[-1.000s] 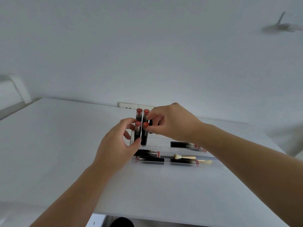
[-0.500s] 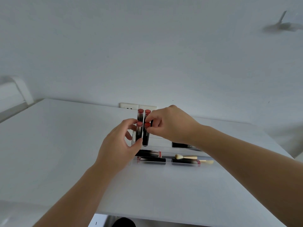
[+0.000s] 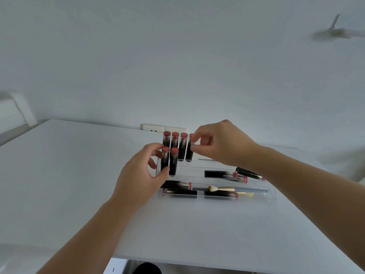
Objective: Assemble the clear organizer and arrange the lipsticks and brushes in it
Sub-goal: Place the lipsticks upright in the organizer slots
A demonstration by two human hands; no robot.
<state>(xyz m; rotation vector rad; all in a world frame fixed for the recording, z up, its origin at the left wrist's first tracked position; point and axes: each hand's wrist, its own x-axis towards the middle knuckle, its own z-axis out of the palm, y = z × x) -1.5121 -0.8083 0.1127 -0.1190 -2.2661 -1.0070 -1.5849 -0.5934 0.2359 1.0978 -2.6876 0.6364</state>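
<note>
My left hand sits at centre frame, thumb and fingers curled round the front-left lipstick, which stands upright at the left end of the clear organizer. So my left grip is grasping that lipstick. Just to its right stands a second lipstick, touching or almost touching the first; I cannot tell which.

Behind these two, higher in the frame, a back row of four lipsticks stands upright with pink caps up. My right hand comes in from the right of the frame and its thumb and forefinger pinch the rightmost lipstick of that row, near its cap. My right grip is therefore closed on that one. The other three of the row stand free, close side by side.

The organizer lies on the white worktop, a little right of centre. In its lower tiers, toward the bottom of the organizer, several lipsticks lie on their sides: one just below my left thumb, two more along the front edge, and others below my right wrist. A brush with a pale tip and gold ferrule lies flat among them, its tip pointing left.

At the far edge of the worktop, just above the back row, a white wall socket shows.
</note>
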